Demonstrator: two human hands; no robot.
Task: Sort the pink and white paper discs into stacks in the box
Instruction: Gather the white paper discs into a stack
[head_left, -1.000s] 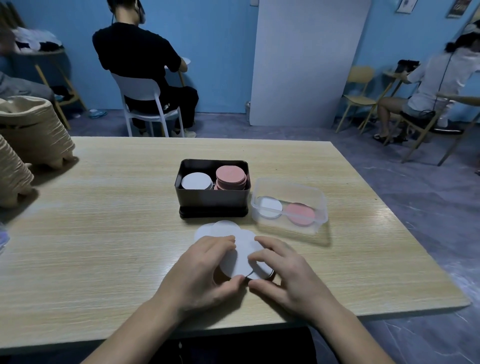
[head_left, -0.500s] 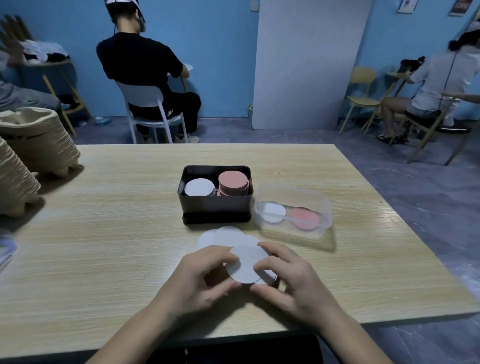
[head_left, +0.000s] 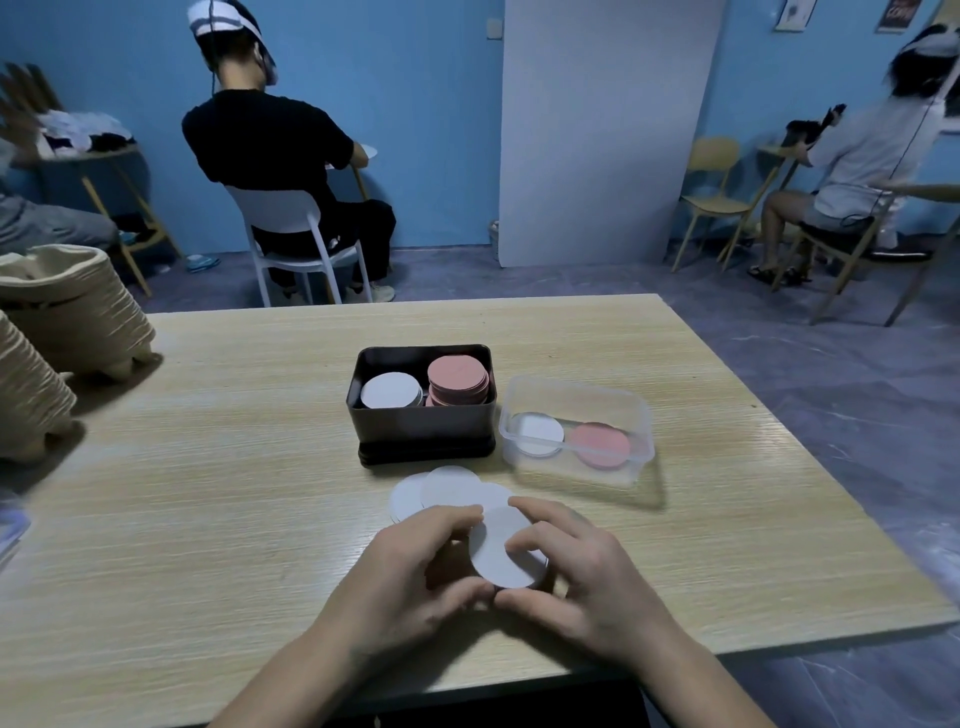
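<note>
Now the grip of both hands is closing round a small stack of white discs (head_left: 501, 553). The stack is standing tilted up off the counter (head_left: 208, 493), where a second ago it was lying flatter under the fingers. The left hand (head_left: 410, 582) is curling its fingers over the stack's left edge, its thumb pressing at the lower rim. The right hand (head_left: 592, 587) is laying its fingers across the right side of the top disc, its thumb nearly meeting the left thumb below the stack. Neither hand is gaping; each is pinching the stack between fingers and thumb. Both are keeping much the same place near the counter's near edge as half a second ago.

Just beyond the fingertips, loose white discs (head_left: 447, 488) are lying overlapped on the counter, as before. Behind them a black box (head_left: 423, 431) is standing, holding a white stack (head_left: 390, 391) on its left and a taller pink stack (head_left: 458, 382) on its right, both unchanged. Just beside the box on the right, a clear tub (head_left: 571, 470) is holding a white disc (head_left: 537, 434) and a pink disc (head_left: 597, 444) side by side. At the counter's far left, stacked beige trays (head_left: 62, 312) are sitting.
</note>
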